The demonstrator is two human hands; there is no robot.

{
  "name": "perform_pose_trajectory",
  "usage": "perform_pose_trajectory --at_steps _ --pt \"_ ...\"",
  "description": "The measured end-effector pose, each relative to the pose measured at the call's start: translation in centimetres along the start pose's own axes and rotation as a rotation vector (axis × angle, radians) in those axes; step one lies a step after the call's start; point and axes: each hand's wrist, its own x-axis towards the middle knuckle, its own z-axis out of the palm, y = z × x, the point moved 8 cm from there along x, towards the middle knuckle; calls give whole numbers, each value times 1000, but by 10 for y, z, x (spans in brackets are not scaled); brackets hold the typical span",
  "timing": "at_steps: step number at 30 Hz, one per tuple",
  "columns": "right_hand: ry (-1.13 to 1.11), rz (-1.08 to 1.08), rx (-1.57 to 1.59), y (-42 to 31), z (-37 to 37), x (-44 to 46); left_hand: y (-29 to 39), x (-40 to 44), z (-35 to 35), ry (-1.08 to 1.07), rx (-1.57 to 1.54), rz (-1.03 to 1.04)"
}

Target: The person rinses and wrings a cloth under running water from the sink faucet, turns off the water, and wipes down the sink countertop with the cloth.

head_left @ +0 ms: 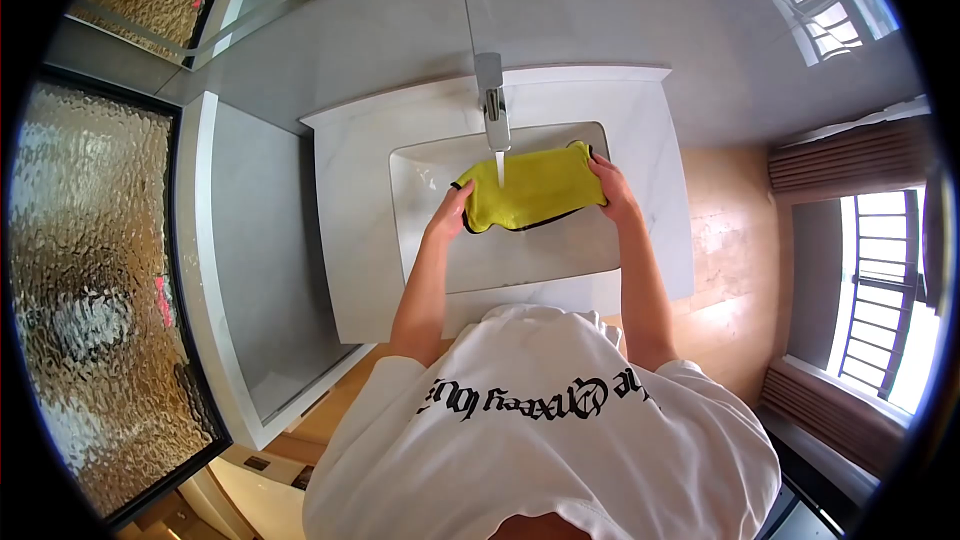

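A yellow-green cloth [540, 188] with dark edging is stretched out between my two hands over the sink [470, 265]. My left hand [453, 210] grips its left end, thumb on top. At the other end, my right hand [614, 188] is closed on the right edge. Water [501, 170] runs from the faucet [495, 110] onto the upper left part of the cloth. The fingers beneath the cloth are hidden.
A white marble-patterned countertop [355, 210] surrounds the basin. Behind it rises a grey wall panel [570, 20]. A textured glass panel [100, 270] stands at left, and a barred window [880, 290] with brown curtains [850, 160] is at right.
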Motion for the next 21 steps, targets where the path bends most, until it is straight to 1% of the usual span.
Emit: perform_pose_trajectory --at_steps 2,4,6,7,8,9,10,11,14,15,16,17,19,20,21 --pt "9 -12 -37 3 6 1 -2 -3 4 -11 -37 -42" --pt "-77 -139 -224 3 27 6 -5 -6 9 -24 -68 -86" --pt "-96 -232 -473 15 57 11 -8 -7 22 -72 -112 -85" --pt "-117 -393 -816 24 78 11 -12 -4 25 -75 -109 -89" --pt "-137 -553 -1162 38 103 5 -17 -1 32 -121 -205 -113" --pt "-211 -558 -1345 61 126 -4 -22 1 38 -167 -302 -138" --pt "-337 -501 -1286 50 157 -43 -23 2 43 -132 -373 -184" --pt "-331 -497 -1286 61 160 -51 -24 2 45 -136 -372 -190" --pt "-344 -455 -1332 92 154 -46 -28 7 36 -147 -402 -88" --pt "-371 -439 -1201 97 143 -38 -25 2 39 -144 -402 -90" --pt "-395 -422 -1070 97 134 -34 -18 -6 39 -68 -402 -65" --pt "-395 -420 -1069 98 124 -30 -13 -12 38 5 -400 -42" --pt "-73 -262 -883 88 81 -13 -11 -10 37 -37 -419 -36" --pt "-69 -262 -883 86 78 -7 -10 -9 40 -89 -456 -39" --pt "86 -64 -632 94 59 2 -8 -10 45 -140 -493 -44"
